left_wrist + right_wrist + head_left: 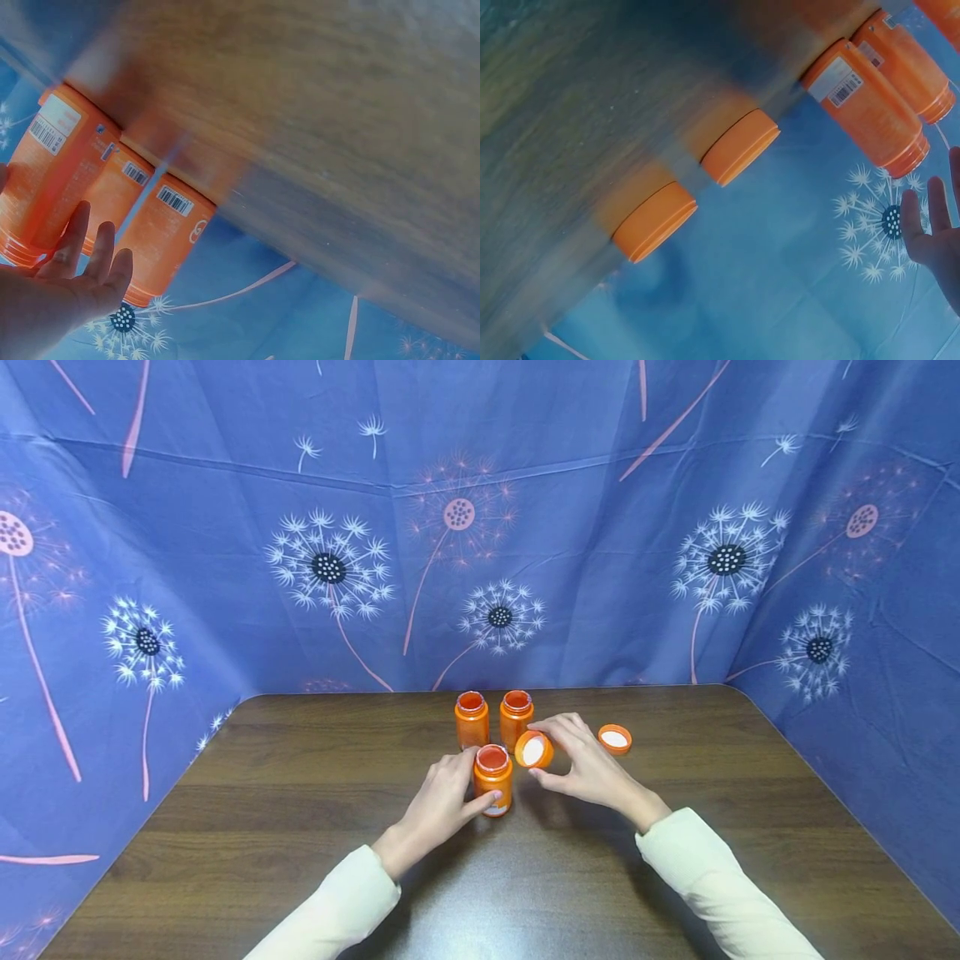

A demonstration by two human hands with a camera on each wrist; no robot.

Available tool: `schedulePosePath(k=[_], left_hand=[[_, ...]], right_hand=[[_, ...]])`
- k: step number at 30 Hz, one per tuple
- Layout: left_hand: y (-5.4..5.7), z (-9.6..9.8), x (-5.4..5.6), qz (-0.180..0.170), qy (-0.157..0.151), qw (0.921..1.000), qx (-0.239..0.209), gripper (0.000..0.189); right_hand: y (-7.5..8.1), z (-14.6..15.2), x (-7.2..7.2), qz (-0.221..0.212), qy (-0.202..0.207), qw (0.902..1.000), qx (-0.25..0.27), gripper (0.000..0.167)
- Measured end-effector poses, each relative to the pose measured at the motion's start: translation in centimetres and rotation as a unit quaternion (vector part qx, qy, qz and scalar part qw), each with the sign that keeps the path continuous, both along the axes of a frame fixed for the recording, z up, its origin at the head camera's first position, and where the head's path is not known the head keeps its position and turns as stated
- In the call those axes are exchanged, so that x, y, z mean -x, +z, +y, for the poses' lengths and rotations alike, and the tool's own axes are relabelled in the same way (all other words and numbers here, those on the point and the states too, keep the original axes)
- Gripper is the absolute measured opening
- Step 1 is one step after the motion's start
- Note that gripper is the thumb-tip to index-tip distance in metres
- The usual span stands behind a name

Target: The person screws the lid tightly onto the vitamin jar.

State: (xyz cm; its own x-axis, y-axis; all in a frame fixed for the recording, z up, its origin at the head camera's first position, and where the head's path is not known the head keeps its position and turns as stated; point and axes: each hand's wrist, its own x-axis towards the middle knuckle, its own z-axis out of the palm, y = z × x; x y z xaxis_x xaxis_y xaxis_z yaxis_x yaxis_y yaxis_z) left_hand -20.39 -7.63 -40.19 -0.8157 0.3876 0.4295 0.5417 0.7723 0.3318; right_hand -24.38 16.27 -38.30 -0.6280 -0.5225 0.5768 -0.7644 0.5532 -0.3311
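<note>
My left hand holds the nearest orange bottle, thumb across its front and fingers along its far left side. That bottle stands upright with its mouth uncovered. Between the thumb and fingers of my right hand is an orange cap, tilted so its white inside faces the head camera. Fingers of that hand show at the edge of the right wrist view, where the held cap is hidden. Two more uncapped bottles, a left one and a right one, stand just behind.
A loose orange cap lies white side up on the brown table, right of my right hand. The right wrist view shows a second loose cap beside it. Blue dandelion-print cloth hangs around the back and sides.
</note>
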Motion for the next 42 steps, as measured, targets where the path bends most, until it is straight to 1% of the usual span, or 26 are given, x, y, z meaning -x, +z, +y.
schedulePosePath(k=[6, 13, 18, 30, 36, 42], left_hand=[[0.0, -0.1, 0.0, 0.0, -0.002, 1.0, -0.003, 0.06], [0.1, -0.1, 0.0, -0.007, -0.005, 1.0, -0.005, 0.06], [0.2, -0.1, 0.0, -0.018, -0.003, 0.9998, -0.008, 0.06], [0.4, -0.2, -0.2, -0.017, 0.007, 0.9998, 0.007, 0.06], [0.3, -0.3, -0.2, -0.012, 0.015, 0.9997, 0.017, 0.059], [0.2, -0.5, -0.2, -0.019, 0.008, 0.9998, 0.007, 0.057]], right_hand=[[0.2, -0.4, -0.1, 0.006, 0.021, 0.9998, 0.005, 0.056], [0.4, -0.7, -0.2, 0.001, 0.025, 0.9996, 0.01, 0.057], [0.5, -0.9, -0.4, -0.015, 0.022, 0.9995, 0.015, 0.058], [0.4, -1.0, 0.0, -0.035, 0.029, 0.9972, 0.059, 0.056], [0.6, -1.1, 0.0, -0.048, 0.035, 0.9966, 0.057, 0.055], [0.7, -1.3, -0.2, -0.079, 0.031, 0.9947, 0.059, 0.056]])
